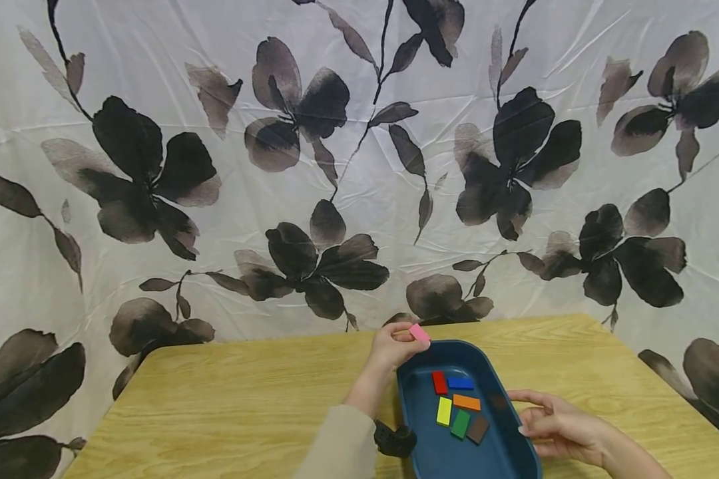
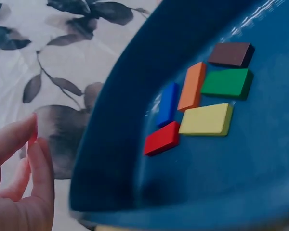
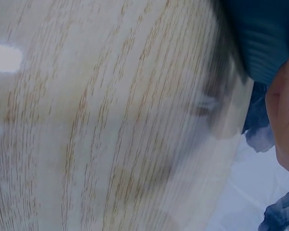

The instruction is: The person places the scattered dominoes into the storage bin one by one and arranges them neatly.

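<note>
My left hand [image 1: 392, 346] pinches a small pink block [image 1: 419, 332] between thumb and fingertips, above the far left corner of a deep blue tray [image 1: 479, 356]. In the left wrist view, only a thin pink edge shows between the fingertips. At the tray's right side, my right hand [image 1: 566, 426] holds the rim, its thumb at the edge and fingers along the outer wall. Inside the tray lie flat red [image 1: 439, 382], blue [image 1: 461, 383], orange [image 1: 467, 402], yellow [image 1: 444, 411], green [image 1: 460, 424] and brown [image 1: 477, 430] blocks. Most right fingers are hidden in the right wrist view.
The tray stands on a light wooden table [image 1: 228, 406]. Behind the table hangs a white cloth [image 1: 395, 219] with dark flowers. A black wrist strap [image 1: 395, 439] on my left wrist is close to the tray's left rim.
</note>
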Action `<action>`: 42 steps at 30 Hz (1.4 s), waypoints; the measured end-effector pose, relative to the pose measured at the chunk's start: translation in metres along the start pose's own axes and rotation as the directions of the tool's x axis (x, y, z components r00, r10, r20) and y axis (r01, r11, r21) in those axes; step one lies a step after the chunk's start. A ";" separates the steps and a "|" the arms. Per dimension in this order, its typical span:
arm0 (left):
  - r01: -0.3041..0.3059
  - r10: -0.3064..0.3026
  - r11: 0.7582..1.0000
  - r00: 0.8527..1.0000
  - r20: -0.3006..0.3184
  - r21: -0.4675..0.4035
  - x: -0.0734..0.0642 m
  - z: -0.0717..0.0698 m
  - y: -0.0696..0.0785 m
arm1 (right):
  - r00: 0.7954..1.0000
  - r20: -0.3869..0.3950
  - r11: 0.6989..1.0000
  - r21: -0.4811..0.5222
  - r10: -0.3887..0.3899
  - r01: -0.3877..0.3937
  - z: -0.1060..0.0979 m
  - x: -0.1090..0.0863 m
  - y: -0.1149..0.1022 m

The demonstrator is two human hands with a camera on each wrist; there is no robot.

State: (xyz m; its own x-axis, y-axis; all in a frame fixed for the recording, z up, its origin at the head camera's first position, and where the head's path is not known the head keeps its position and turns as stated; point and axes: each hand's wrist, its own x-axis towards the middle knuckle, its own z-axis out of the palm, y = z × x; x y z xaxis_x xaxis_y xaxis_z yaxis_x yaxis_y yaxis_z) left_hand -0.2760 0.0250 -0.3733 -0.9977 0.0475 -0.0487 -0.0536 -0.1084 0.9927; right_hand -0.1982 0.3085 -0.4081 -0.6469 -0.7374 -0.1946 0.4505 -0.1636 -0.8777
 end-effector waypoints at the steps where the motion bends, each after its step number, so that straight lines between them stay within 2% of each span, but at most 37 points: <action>1: -0.012 0.012 1.000 1.000 -0.019 -0.001 0.000 0.002 -0.002 | 1.000 -0.001 1.000 -0.001 -0.003 0.003 0.000 0.000 0.000; 3: -0.048 0.049 0.999 0.998 -0.050 0.016 0.001 0.006 -0.006 | 1.000 -0.007 1.000 -0.006 -0.007 0.007 0.001 0.001 -0.001; 6: -0.152 0.161 0.983 0.983 -0.084 0.105 0.002 0.011 -0.013 | 1.000 -0.015 1.000 -0.010 -0.006 0.006 0.001 0.001 -0.001; 9: -0.266 0.293 0.936 0.952 -0.093 0.230 0.003 0.013 -0.019 | 1.000 -0.010 1.000 -0.001 0.001 -0.001 0.001 -0.001 -0.001; 11: -0.316 0.352 0.903 0.933 -0.079 0.291 0.003 0.014 -0.022 | 1.000 -0.007 1.000 0.000 0.002 -0.002 0.001 -0.001 -0.001; 14: -0.348 0.370 0.882 0.929 -0.012 0.317 0.003 0.014 -0.025 | 1.000 -0.009 1.000 -0.005 -0.005 0.004 0.001 -0.001 -0.001; 18: -0.355 0.349 0.881 0.934 0.077 0.313 0.000 0.014 -0.027 | 1.000 -0.016 1.000 -0.015 -0.011 0.011 0.002 -0.001 -0.002; 21: -0.360 0.343 0.878 0.933 0.109 0.316 -0.001 0.016 -0.028 | 1.000 -0.014 1.000 -0.015 -0.012 0.012 0.002 -0.001 -0.003; 23: -0.370 0.350 0.867 0.929 0.122 0.335 -0.001 0.017 -0.029 | 1.000 -0.015 1.000 -0.015 -0.013 0.012 0.002 -0.001 -0.002; 26: -0.366 0.339 0.810 0.930 0.144 0.457 -0.001 0.018 -0.030 | 1.000 -0.014 1.000 -0.008 -0.011 0.011 0.003 -0.001 -0.002; 30: -0.348 0.281 0.691 0.937 0.207 0.634 -0.002 0.019 -0.029 | 1.000 -0.006 1.000 0.006 -0.008 0.008 0.003 -0.001 -0.001; 32: -0.346 0.256 0.654 0.938 0.234 0.672 -0.002 0.019 -0.029 | 1.000 -0.002 1.000 0.009 -0.008 0.008 0.002 -0.001 0.000; 35: -0.349 0.244 0.615 0.937 0.250 0.707 -0.002 0.021 -0.028 | 1.000 0.001 1.000 0.010 -0.009 0.009 0.002 -0.001 0.000; 37: -0.358 0.245 0.571 0.933 0.263 0.739 -0.002 0.022 -0.027 | 1.000 0.002 1.000 0.008 -0.010 0.010 0.001 -0.001 0.000; 39: -0.369 0.239 0.511 0.928 0.285 0.776 -0.002 0.023 -0.027 | 1.000 0.002 1.000 0.006 -0.012 0.012 0.001 -0.001 -0.001; 42: -0.380 0.205 0.408 0.924 0.323 0.830 0.000 0.025 -0.028 | 1.000 0.000 1.000 0.005 -0.013 0.013 0.001 -0.002 -0.001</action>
State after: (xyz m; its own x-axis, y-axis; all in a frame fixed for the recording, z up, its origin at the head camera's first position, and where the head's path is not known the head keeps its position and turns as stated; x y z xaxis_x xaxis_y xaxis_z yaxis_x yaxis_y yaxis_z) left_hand -0.2731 0.0529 -0.3983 -0.9193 0.3422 0.1942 0.3924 0.7617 0.5157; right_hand -0.1969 0.3093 -0.4067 -0.6524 -0.7354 -0.1830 0.4454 -0.1766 -0.8778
